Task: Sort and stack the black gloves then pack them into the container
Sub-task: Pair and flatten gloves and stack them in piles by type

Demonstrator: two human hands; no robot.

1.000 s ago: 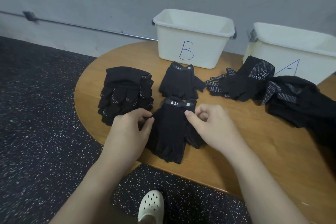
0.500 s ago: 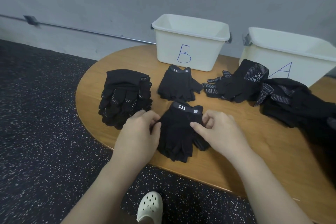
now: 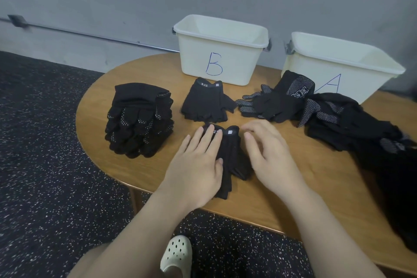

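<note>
Hands are lying nearest the camera, both over the fingerless glove [image 3: 232,153] at the desk's [image 3: 316,187] front edge. The left hand [image 3: 196,165] is pressing flat on the glove's left half with straight fingers reaching its cuff band; the right hand [image 3: 268,156] is hovering just beside the glove's right edge, fingers relaxed and gripping nothing. The glove's long axis is running away from the person, cuff far and finger stubs near, so it is lying directly between the two hands, the left one already touching it. Its fabric is looking soft and matte, with a printed band at the cuff.

Just beyond it, a second fingerless stack [image 3: 206,102] is lying the same way, likely the spot this glove is heading for. To its left a tall stack of dotted gloves [image 3: 140,119] is sitting; to the right an unsorted heap [image 3: 316,110] of grip-dotted gloves is sprawling. Farthest back, two cream plastic bins, bin B [image 3: 222,52] and bin A [image 3: 338,67], are standing near the wall.
</note>
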